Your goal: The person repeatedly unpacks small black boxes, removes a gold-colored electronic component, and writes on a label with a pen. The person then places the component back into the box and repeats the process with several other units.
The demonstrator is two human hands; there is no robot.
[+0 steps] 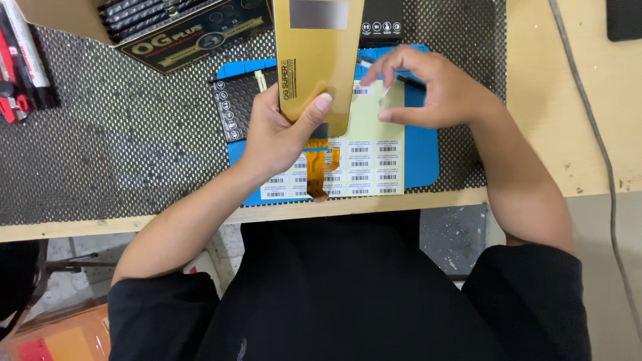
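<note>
My left hand [281,130] grips a flat gold-coloured screen panel [317,53] by its lower end, thumb across the front; an orange flex cable [319,167] hangs from its bottom edge. My right hand [435,90] hovers just right of the panel, with thumb and forefinger pinched on a small white sticker [386,91]. Under both hands lies a pale sheet of barcode stickers [374,160] on a blue mat [421,154].
A black mesh anti-slip mat [120,147] covers the wooden bench [555,100]. A black box with gold print [194,33] and several dark sleeves lie at the back left. Red and white items [20,60] sit at the far left. A grey cable [595,134] runs down the right.
</note>
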